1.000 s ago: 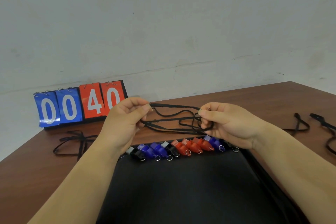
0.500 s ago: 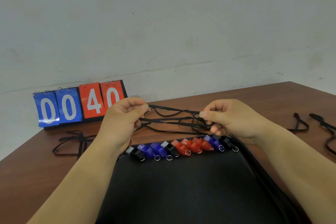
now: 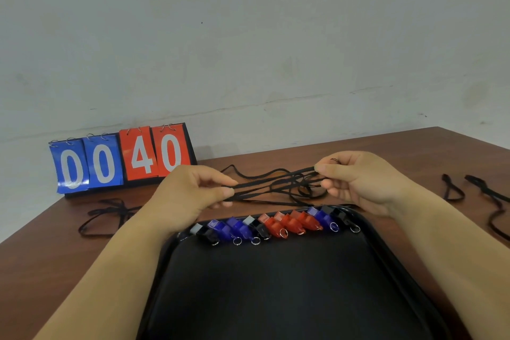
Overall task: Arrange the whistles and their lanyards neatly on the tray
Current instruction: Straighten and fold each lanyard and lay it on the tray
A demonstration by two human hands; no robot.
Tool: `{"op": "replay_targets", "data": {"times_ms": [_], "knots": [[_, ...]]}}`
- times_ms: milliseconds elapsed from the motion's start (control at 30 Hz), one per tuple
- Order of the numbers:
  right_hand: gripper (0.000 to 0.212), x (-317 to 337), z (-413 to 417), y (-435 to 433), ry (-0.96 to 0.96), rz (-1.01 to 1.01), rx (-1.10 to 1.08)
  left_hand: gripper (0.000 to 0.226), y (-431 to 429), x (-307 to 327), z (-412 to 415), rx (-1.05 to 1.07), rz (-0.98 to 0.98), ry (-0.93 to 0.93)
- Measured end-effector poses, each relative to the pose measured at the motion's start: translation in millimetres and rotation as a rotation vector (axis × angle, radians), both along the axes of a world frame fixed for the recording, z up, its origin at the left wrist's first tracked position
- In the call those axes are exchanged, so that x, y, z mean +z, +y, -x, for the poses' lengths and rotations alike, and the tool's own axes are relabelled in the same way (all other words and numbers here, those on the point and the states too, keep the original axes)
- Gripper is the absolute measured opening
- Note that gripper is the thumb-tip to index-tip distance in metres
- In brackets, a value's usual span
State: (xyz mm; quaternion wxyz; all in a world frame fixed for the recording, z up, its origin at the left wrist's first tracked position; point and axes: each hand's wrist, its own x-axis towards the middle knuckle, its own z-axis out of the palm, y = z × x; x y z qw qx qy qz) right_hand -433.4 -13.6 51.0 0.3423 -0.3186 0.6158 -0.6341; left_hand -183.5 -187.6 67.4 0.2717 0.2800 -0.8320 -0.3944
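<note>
A black tray (image 3: 276,298) lies in front of me on the brown table. Along its far edge runs a row of several whistles (image 3: 276,225), black, blue and red, each with a small metal ring. Above and behind that row I hold a bundle of black lanyards (image 3: 276,183) stretched between both hands. My left hand (image 3: 190,193) pinches the left end between thumb and fingers. My right hand (image 3: 356,179) pinches the right end, a little higher than the left. Some cord loops hang down onto the table behind the tray.
A flip scoreboard (image 3: 121,159) reading 00 40 stands at the back left against the wall. More black lanyards lie loose on the table at the left (image 3: 105,215) and at the far right (image 3: 474,193). The table's right edge runs close by.
My hands have drawn apart, the right one moving right, so the lanyard bundle is pulled straighter and longer between them. The whistles and tray have not moved.
</note>
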Motion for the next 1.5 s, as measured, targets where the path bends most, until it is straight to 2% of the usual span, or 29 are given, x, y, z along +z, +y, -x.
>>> {"op": "replay_targets", "data": {"times_ms": [100,267,367,500,600,667,900,1167,1367,1500], "knots": [[0.003,0,3,1,-0.032,0.014,0.002,0.017,-1,0,-2,-0.038,-0.006,-0.046],[0.002,-1,6,2,-0.05,0.022,0.038,0.017,-4,-1,-3,-0.019,-0.079,0.106],[0.002,-1,8,3,-0.03,0.019,0.066,0.017,-5,1,-4,-0.042,-0.059,0.072],[0.009,-3,9,5,0.216,-0.088,0.066,0.017,-8,3,-9,-0.154,-0.039,-0.179],[0.004,-3,6,8,0.491,-0.181,0.066,0.014,-9,2,-9,-0.194,0.005,-0.349],[0.005,-1,2,10,0.649,-0.224,0.075,0.01,-4,3,-8,-0.194,0.041,-0.429],[0.005,3,-28,39,0.979,-0.321,0.213,0.003,20,-5,-30,-0.201,0.167,-0.626],[0.006,-16,-64,135,1.081,-0.447,0.347,0.01,89,-35,-56,-0.318,0.224,-0.612],[0.007,-20,-77,163,1.12,-0.434,0.38,0.004,120,-39,-71,-0.277,0.261,-0.564],[0.013,-18,-85,165,1.16,-0.453,0.413,0.011,131,-43,-82,-0.24,0.339,-0.556]]}}
